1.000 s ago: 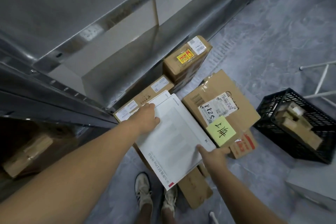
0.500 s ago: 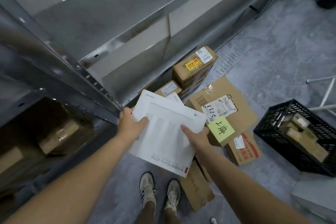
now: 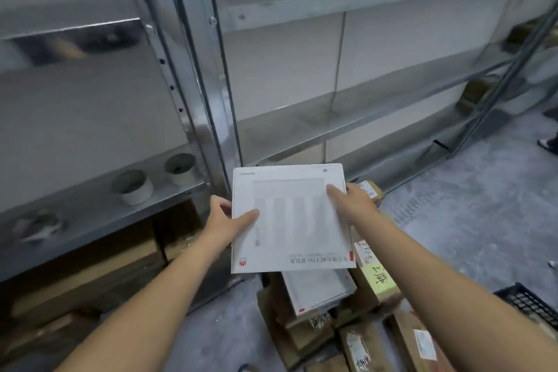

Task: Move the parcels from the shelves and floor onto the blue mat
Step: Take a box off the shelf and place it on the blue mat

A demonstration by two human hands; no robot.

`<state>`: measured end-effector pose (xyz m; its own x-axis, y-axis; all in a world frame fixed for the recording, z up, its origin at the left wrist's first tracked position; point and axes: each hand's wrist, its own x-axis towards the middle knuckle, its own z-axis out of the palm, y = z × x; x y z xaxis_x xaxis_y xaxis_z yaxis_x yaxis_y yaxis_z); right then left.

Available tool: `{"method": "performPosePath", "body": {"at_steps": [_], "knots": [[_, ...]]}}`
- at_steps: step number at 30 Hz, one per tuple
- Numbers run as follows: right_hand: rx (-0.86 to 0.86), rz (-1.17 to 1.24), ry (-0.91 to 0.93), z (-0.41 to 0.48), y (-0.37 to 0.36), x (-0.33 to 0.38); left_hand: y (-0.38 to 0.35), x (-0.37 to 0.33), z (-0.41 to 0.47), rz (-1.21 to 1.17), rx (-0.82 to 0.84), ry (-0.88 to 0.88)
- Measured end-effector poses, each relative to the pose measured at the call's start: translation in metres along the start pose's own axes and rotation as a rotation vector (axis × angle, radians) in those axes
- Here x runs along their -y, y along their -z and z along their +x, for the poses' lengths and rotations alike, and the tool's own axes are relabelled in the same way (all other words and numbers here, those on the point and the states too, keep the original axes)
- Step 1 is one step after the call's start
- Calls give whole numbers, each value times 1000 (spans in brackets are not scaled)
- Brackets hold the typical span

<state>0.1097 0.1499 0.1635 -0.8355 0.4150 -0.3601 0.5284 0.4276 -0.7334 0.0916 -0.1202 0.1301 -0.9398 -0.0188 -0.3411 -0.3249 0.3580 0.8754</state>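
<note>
Both hands, left hand (image 3: 225, 222) and right hand (image 3: 351, 201), hold flat white box (image 3: 290, 217) mid-frame by its edges; thumb-only pinch could slip, dropping it on parcels (image 3: 305, 329) below.

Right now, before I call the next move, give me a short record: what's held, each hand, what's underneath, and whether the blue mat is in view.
held: white box, flat, printed face up
left hand: grips the box's left edge, thumb on top
right hand: grips the box's right edge, thumb on top
underneath: second white box lying on a pile of cardboard parcels on the floor
blue mat: not in view
</note>
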Motion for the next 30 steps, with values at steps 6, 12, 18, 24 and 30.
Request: {"method": "performPosePath", "body": {"at_steps": [6, 12, 18, 24, 30], "knots": [[113, 78, 125, -39, -11, 0, 37, 14, -55, -167, 28, 157], [271, 194, 289, -78, -48, 32, 82, 44, -103, -322, -42, 227], [128, -8, 340, -135, -113, 60, 126, 88, -154, -684, -267, 218], [102, 388, 13, -225, -196, 68, 174, 127, -208, -924, -468, 253], [612, 545, 85, -311, -268, 74, 216, 150, -248, -1051, -396, 113]]}}
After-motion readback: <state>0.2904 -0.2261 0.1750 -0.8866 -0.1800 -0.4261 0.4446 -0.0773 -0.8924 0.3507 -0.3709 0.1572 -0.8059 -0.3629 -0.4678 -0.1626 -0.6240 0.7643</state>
